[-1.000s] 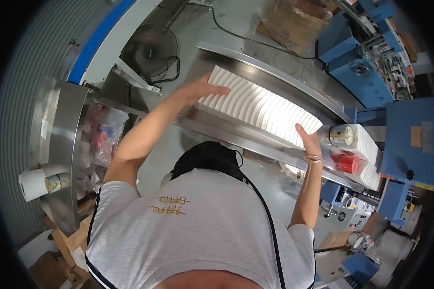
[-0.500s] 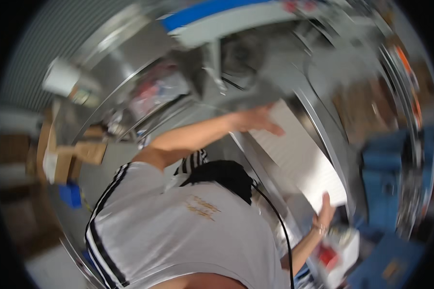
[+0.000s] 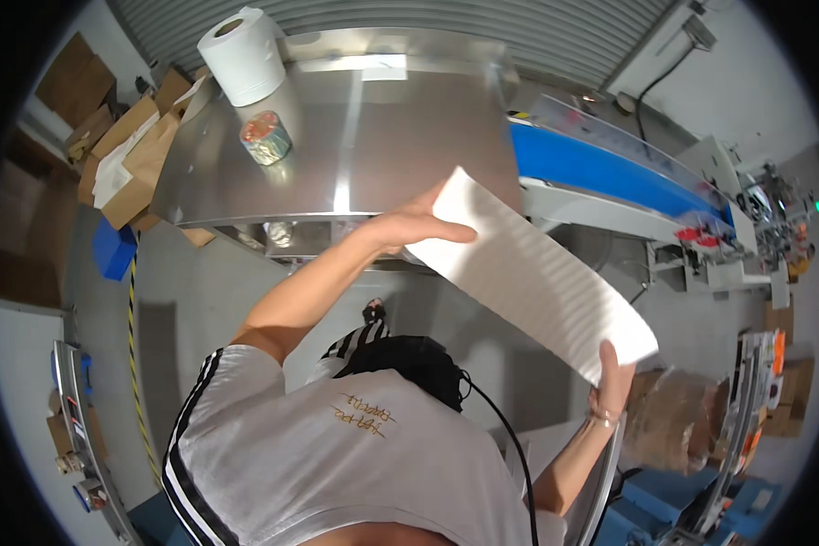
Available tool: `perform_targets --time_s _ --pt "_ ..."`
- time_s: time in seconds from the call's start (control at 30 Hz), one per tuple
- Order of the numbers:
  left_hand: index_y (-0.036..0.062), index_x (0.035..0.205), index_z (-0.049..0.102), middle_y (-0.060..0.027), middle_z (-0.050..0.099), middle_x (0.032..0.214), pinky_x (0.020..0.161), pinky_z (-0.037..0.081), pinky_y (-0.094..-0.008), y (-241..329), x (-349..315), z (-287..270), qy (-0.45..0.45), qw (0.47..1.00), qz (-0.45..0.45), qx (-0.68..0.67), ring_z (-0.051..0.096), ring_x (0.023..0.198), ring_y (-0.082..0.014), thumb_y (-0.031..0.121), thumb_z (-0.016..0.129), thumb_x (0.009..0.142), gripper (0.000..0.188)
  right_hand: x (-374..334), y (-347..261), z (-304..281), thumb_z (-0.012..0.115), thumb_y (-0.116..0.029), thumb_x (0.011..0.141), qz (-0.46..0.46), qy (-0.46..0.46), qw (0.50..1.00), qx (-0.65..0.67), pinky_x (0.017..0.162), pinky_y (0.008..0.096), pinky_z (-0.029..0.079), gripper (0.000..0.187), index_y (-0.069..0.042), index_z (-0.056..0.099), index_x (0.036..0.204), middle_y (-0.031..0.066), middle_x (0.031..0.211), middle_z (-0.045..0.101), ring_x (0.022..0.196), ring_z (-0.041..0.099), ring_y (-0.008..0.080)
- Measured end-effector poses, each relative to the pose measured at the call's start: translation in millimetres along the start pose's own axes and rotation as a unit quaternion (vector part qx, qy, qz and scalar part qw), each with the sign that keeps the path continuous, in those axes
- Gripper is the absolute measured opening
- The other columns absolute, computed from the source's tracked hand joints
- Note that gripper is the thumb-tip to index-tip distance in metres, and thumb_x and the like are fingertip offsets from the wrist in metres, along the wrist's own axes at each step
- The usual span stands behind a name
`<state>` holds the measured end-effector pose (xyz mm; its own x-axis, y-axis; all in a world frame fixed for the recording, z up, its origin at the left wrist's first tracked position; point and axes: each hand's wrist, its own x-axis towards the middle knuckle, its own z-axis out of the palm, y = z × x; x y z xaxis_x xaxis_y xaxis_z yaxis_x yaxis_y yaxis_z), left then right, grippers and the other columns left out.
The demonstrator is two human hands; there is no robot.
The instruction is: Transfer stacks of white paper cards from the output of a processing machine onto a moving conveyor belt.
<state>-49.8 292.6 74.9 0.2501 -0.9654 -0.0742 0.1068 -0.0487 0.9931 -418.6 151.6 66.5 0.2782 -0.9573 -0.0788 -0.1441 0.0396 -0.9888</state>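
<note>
A long white sheet (image 3: 537,273) with rippled shading spans the space between my hands, tilted down to the right and slightly bowed. My left hand (image 3: 419,227) grips its far left end, the thumb lying over the upper face and the other fingers hidden beneath. At the near right end my right hand (image 3: 615,375) holds the edge, thumb on top. The sheet's left end is held by the front edge of a steel table (image 3: 409,127); whether it touches the table I cannot tell.
On the table stand a large white paper roll (image 3: 244,68) and a smaller, shiny wrapped roll (image 3: 266,138). A blue conveyor belt (image 3: 610,168) runs off to the right. Opened cardboard boxes (image 3: 136,164) and a blue bin (image 3: 115,249) lie left. A plastic-wrapped carton (image 3: 673,414) sits at right.
My view has swung left, from a blurred steel-edged work area to the steel table with the rolls. The white sheet has come along, its ends still in my hands.
</note>
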Motion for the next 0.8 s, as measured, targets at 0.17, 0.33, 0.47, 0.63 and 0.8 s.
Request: perform_targets --time_s 0.17,0.33,0.47,0.63,0.8 --pt "0.0016 0.144 0.022 -0.0163 0.04 0.139 0.106 0.032 -0.0363 0.8 -23.7 -120.4 0.119 0.987 -0.093 -0.051 0.039 0.128 -0.0254 0.021 0.074 0.075 0.089 95.4 -16.4 158.4 0.067 -0.015 0.08 0.052 -0.211 0.976 0.006 0.094 0.0319 0.042 0.061 -0.001 0.042 0.134 0.0079 0.123 0.054 0.111 0.051 0.0183" --pt "-0.0013 0.14 0.028 -0.0155 0.047 0.133 0.1 0.04 -0.0363 -41.2 -47.7 -200.6 0.266 0.945 -0.157 -0.108 0.048 0.121 -0.0238 0.025 0.067 0.084 0.073 176.1 -32.4 294.6 0.067 -0.02 0.083 0.016 -0.417 0.909 -0.007 0.092 0.0291 0.042 0.057 -0.002 0.043 0.131 0.0064 0.119 0.055 0.107 0.053 0.016" --pt "-0.0001 0.142 0.025 -0.0155 0.043 0.138 0.102 0.039 -0.0348 -23.0 -46.6 -207.0 0.3 0.922 -0.203 -0.136 0.047 0.124 -0.0235 0.032 0.06 0.089 0.07 264.8 -24.1 367.9 0.069 -0.029 0.083 0.041 -0.524 0.841 -0.128 0.091 0.0302 0.041 0.061 -0.002 0.044 0.132 0.0042 0.118 0.056 0.106 0.052 0.0153" --pt "0.0013 0.144 0.023 -0.0169 0.042 0.138 0.108 0.029 -0.039 -25.5 -42.4 -195.6 0.373 0.901 -0.217 0.047 0.032 0.134 -0.0269 0.043 0.059 0.088 0.079 305.8 -44.8 424.8 0.067 -0.037 0.085 -0.001 -0.555 0.8 -0.228 0.09 0.0305 0.042 0.057 -0.002 0.049 0.127 0.0075 0.112 0.059 0.102 0.054 0.0164" --pt "0.0016 0.138 0.036 -0.0198 0.047 0.132 0.105 0.034 -0.04 -22.3 -44.2 -169.7 0.407 0.838 -0.317 0.176 0.042 0.125 -0.0281 0.057 0.061 0.081 0.083 327.4 -58.3 440.9 0.068 -0.039 0.084 -0.048 -0.617 0.749 -0.238 0.089 0.0319 0.044 0.053 -0.001 0.056 0.119 0.0102 0.107 0.063 0.1 0.057 0.019"
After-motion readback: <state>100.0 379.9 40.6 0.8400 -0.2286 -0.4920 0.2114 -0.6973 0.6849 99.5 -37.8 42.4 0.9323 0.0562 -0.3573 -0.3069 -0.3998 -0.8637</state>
